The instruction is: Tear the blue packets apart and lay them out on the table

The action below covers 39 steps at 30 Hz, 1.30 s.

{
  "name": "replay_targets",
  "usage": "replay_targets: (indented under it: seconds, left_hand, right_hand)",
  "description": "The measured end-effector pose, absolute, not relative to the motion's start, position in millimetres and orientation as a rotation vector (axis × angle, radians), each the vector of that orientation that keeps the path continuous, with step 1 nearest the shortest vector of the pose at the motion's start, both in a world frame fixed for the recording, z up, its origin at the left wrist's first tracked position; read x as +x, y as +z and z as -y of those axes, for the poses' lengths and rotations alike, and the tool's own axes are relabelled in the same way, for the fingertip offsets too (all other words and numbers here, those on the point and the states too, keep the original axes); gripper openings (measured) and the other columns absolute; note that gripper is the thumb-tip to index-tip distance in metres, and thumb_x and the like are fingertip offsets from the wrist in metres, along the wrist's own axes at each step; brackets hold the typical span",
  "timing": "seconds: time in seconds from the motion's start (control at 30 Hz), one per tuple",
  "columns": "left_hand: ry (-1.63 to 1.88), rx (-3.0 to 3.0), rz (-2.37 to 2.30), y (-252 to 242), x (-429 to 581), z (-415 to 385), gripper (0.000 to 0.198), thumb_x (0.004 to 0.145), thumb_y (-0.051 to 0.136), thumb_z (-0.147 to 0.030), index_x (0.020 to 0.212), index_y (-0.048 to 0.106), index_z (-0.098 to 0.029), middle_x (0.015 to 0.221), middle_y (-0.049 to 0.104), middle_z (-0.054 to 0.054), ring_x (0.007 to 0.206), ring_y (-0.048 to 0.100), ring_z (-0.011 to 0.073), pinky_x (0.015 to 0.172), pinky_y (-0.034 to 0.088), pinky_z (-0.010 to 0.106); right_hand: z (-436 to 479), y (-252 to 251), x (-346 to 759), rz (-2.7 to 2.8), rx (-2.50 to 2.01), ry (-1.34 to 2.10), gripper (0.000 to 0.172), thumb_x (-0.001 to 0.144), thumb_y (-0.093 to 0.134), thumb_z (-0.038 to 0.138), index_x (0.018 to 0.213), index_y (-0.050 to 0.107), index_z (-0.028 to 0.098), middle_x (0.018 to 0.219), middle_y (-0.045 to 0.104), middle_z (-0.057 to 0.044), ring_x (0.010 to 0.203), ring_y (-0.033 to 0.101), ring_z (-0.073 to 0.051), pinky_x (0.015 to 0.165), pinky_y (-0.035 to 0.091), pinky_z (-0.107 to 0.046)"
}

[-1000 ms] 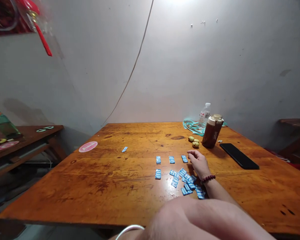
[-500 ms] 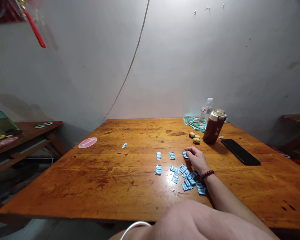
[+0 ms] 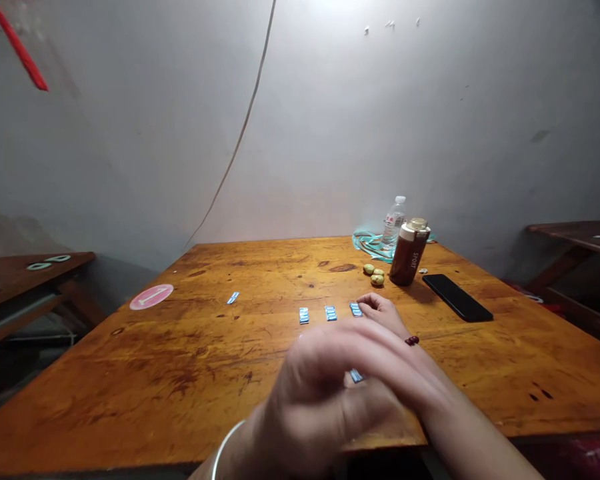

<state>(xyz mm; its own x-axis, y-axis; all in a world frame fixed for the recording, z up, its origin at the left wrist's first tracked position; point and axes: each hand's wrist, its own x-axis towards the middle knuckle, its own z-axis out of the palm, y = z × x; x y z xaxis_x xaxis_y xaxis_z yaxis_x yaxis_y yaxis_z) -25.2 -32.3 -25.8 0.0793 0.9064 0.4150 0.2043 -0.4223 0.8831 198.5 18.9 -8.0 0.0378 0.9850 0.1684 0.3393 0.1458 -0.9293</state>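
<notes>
Right hand (image 3: 380,312) sits just beside the end blue packet (image 3: 356,309) of a three-packet row on the tabletop (image 3: 130,373), fingers loosely curled, nothing visibly held. Left hand (image 3: 320,393) blurred above another blue packet (image 3: 356,376); fingers: can't tell.

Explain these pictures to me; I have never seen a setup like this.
This is a view from a camera worn on a person's head, looking forward and down at their own bare hands. The right hand rests on a wooden table, its fingers close to a row of small blue-and-white packets. The left hand, blurred, crosses above it, and I cannot tell whether it holds anything. Further back stand a brown bottle and a plastic water bottle, and a black phone lies to their right.
</notes>
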Motion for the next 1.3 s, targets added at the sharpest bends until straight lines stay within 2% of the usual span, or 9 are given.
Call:
replay_targets:
  seconds: [0.1,0.2,0.3,0.4,0.6,0.77,1.1,1.2,1.3]
  left_hand:
    - [1.512,1.668,-1.14,5,-14,16,0.047,0.059,0.049,-0.061,0.077,0.065,-0.022,0.055,0.059,0.004,0.059,0.055,0.0174,0.05,0.039,0.027]
    - [1.621,1.585,-1.222,30,-9,4,0.04,0.069,0.048,-0.051,0.082,0.062,-0.017,0.063,0.059,0.003,0.058,0.053,0.0139,0.051,0.04,0.024]
    - [1.519,1.664,-1.284,34,-8,0,0.028,0.076,0.045,-0.04,0.081,0.06,-0.017,0.066,0.058,0.002,0.058,0.051,0.0124,0.054,0.04,0.023]
    - [1.267,1.994,-1.259,26,-4,4,0.021,0.077,0.045,-0.032,0.076,0.061,-0.019,0.07,0.058,0.003,0.067,0.052,0.0147,0.062,0.04,0.025]
    - [0.769,2.446,-1.241,9,11,12,0.019,0.075,0.045,-0.023,0.084,0.062,-0.022,0.089,0.057,0.006,0.087,0.049,0.0196,0.076,0.037,0.032]
    - [0.6,2.572,-1.261,2,13,13,0.017,0.074,0.046,-0.022,0.083,0.061,-0.022,0.09,0.056,0.005,0.088,0.047,0.0199,0.077,0.035,0.033]
    - [1.068,2.17,-1.161,16,20,18,0.02,0.077,0.045,-0.032,0.083,0.059,-0.019,0.078,0.06,0.004,0.074,0.053,0.0173,0.067,0.04,0.029]
    - [1.104,1.961,-1.14,15,16,14,0.019,0.076,0.044,-0.03,0.076,0.059,-0.018,0.07,0.06,0.001,0.065,0.054,0.0145,0.06,0.04,0.025]
    - [1.223,1.843,-1.222,13,9,7,0.017,0.075,0.046,-0.03,0.072,0.057,-0.018,0.066,0.058,0.0,0.062,0.053,0.0132,0.059,0.04,0.023]
  right_hand:
    - [-13,-4,203,1.616,-1.357,0.996,0.016,0.068,0.051,0.029,0.073,0.056,0.015,0.064,0.055,0.0,0.054,0.049,-0.011,0.05,0.038,-0.021]
    - [-8,-4,205,1.898,-1.398,0.893,0.02,0.062,0.059,0.028,0.078,0.058,0.016,0.069,0.054,0.0,0.058,0.048,-0.011,0.053,0.037,-0.022]
    - [-3,-1,202,2.168,-1.491,0.602,0.033,0.055,0.066,0.038,0.083,0.059,0.02,0.084,0.054,-0.002,0.074,0.048,-0.015,0.065,0.035,-0.026]
    - [-2,0,197,2.249,-1.604,0.484,0.04,0.052,0.067,0.044,0.084,0.059,0.022,0.086,0.054,-0.002,0.079,0.047,-0.018,0.068,0.033,-0.027]
    - [-12,-14,202,2.048,-1.53,0.845,0.01,0.065,0.053,0.021,0.072,0.06,0.017,0.071,0.058,0.0,0.068,0.049,-0.012,0.058,0.033,-0.021]
    - [-17,-17,211,1.806,-1.434,1.098,0.009,0.066,0.049,0.018,0.067,0.057,0.013,0.057,0.054,0.002,0.052,0.047,-0.008,0.049,0.034,-0.018]
    - [1,1,179,1.896,-1.07,0.925,0.011,0.068,0.056,0.023,0.063,0.049,0.015,0.057,0.042,0.006,0.054,0.038,-0.007,0.05,0.031,-0.017]
    - [5,4,174,1.913,-1.057,0.917,0.006,0.071,0.052,0.021,0.074,0.05,0.016,0.061,0.042,0.005,0.055,0.037,-0.007,0.05,0.03,-0.017]
    - [4,0,178,1.959,-1.209,0.849,0.017,0.07,0.051,0.019,0.087,0.052,0.017,0.065,0.046,0.004,0.057,0.041,-0.008,0.052,0.031,-0.018]
